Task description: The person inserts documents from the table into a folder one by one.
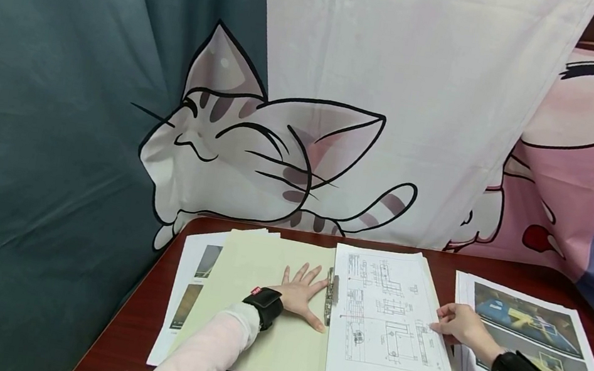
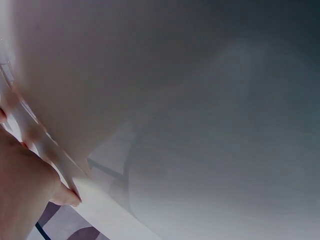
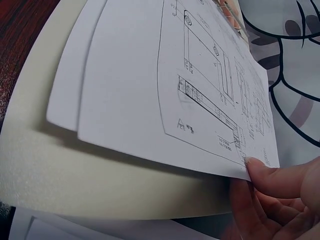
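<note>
A cream paper folder [image 1: 262,352] lies opened on the table, with a metal clip [image 1: 329,298] along its spine. Sheets of technical drawings [image 1: 371,348] are stacked on its right side. My left hand [image 1: 297,294] rests on the left cover, fingers spread, fingertips near the clip. My right hand [image 1: 462,328] pinches the right edge of the drawing sheets between thumb and fingers. In the right wrist view, the right thumb [image 3: 280,180] lies on top of the sheet edge, which is lifted off the folder. The left wrist view shows part of the left hand [image 2: 25,185] beside a blurred pale surface.
Pages with colour photos [image 1: 527,329] lie on the right, partly under the right forearm. More photo pages [image 1: 184,296] stick out from beneath the folder's left side. The dark red table [image 1: 108,349] ends at a curtain [image 1: 405,67] printed with cartoon cats.
</note>
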The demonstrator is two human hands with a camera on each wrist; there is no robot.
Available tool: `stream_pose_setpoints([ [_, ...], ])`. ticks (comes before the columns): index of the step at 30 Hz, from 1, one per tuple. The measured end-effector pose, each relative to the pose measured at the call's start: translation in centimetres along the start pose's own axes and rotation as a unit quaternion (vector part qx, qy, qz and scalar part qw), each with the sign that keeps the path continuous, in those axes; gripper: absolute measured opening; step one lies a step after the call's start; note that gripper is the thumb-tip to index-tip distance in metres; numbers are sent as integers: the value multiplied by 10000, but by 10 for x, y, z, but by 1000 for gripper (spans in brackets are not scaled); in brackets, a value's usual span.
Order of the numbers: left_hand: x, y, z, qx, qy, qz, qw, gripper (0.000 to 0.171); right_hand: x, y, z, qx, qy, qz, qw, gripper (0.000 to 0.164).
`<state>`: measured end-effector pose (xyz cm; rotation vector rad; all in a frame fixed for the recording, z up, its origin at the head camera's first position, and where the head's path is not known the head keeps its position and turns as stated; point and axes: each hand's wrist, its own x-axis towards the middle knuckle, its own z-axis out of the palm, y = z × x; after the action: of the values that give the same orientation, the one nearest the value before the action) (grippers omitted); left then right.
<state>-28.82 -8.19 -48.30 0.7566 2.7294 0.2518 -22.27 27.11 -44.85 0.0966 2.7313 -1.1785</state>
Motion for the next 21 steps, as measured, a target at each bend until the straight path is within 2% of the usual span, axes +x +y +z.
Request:
stream_pose_setpoints([
  [10,-1,1,-2,-5,13,16,10000,109,0,3,2,-22,-65,-143,9999,26],
  [17,-2,1,-3,-33,-10,1,10000,109,1,3,2,-48,-103,-37,9999,26],
  [21,-2,1,-3,-32,-1,-3,10000,109,0,0,-1,-318,-55,16,9995,28],
])
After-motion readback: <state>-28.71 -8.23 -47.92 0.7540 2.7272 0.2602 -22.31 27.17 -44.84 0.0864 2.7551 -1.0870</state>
